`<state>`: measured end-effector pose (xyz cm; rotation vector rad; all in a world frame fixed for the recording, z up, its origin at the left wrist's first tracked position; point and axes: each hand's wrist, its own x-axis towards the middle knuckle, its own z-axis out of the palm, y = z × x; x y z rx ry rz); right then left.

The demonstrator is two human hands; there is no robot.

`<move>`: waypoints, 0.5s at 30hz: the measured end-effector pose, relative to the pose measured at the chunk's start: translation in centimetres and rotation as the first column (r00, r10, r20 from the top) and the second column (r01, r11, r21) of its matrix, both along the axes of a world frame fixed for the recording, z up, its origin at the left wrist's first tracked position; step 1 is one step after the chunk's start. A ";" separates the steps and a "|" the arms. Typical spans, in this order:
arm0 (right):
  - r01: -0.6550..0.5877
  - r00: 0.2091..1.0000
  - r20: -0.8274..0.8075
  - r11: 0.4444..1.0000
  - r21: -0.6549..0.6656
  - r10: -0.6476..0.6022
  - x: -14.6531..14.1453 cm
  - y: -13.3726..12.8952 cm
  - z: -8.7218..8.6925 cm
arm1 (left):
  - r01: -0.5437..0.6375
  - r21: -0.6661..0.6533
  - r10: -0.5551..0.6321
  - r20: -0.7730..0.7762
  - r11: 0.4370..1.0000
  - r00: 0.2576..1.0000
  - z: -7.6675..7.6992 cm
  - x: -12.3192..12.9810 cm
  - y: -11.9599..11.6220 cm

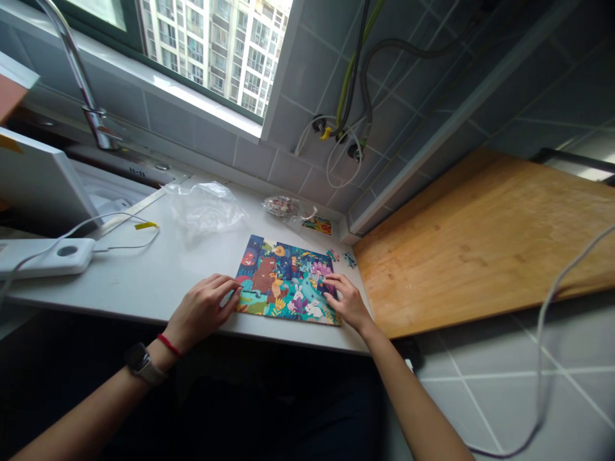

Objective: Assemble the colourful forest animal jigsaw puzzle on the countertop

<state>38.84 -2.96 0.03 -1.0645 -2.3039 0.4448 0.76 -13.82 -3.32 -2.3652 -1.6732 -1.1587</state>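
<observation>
**Jigsaw puzzle on tabletop: both hands at its near edge and right side**

Landmark: the jigsaw puzzle point(283, 282), a colourful cartoon-animal picture lying flat on the white tabletop point(144, 288). Its lower corners are partly covered by the hands. Toward its far right corner the picture is busy and hard to make out, so I cannot tell whether any gaps remain there.

Left hand point(202, 310): palm down, left of the puzzle, fingers loosely curved with the fingertips point(235, 289) touching its left edge. It is partly open and shows no grip on anything. A smartwatch point(140, 362) and a red string bracelet point(168, 345) sit on the left wrist.

Right hand point(348, 302): palm down over the puzzle's right side, fingers slightly spread and pressed on the surface. Whether a piece lies under the fingertips point(330, 279) is hidden, so I cannot tell if it holds one.

Surroundings: two loose pieces point(342, 257) lie just beyond the puzzle's far right corner. Beyond its far edge are a crumpled clear plastic bag point(204, 208), a small packet point(281, 206) with contents too blurred to identify, and a small picture card point(317, 225). Left of the puzzle lies a white power strip point(48, 257) with a cable. To the right is a wooden board point(471, 243). A white object at far left is cut off by the frame.
</observation>
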 end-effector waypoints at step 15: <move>0.030 0.999 0.015 0.999 -0.027 -0.029 0.0 0.2 0.7 | 0.000 -0.017 0.000 0.015 1.000 1.000 0.1 0.0 0.0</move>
